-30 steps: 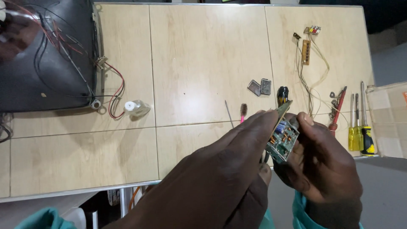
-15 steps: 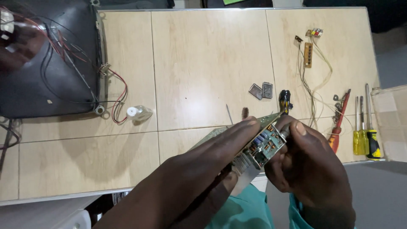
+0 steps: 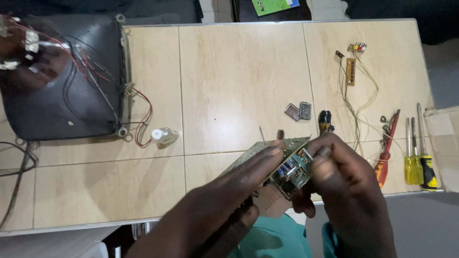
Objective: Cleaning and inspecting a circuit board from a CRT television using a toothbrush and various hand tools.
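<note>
- Hands first: our left hand (image 3: 239, 191) holds a green circuit board (image 3: 287, 165) above the table's near edge, fingers pressed together and laid flat along its top.
- Our right hand (image 3: 342, 191) pinches the board's right end between thumb and fingertips (image 3: 321, 153); the board tilts, its populated side towards us.
- Containers: one cardboard box (image 3: 442, 143) stands at the table's right edge; we cannot tell what it holds.
- One dark picture tube (image 3: 57, 91) lies at far left, trailing red and black wires (image 3: 141, 119), with one small white part (image 3: 162, 136) just beside it.
- Two small grey blocks (image 3: 299, 111) lie side by side mid-table.
- We count three long screwdrivers at right: one red (image 3: 386, 153) and two yellow (image 3: 418, 162).
- One stubby black tool (image 3: 325, 122) lies behind the board.
- One small brown strip board (image 3: 350, 71) with pale leads lies far right on the table (image 3: 229, 71).
</note>
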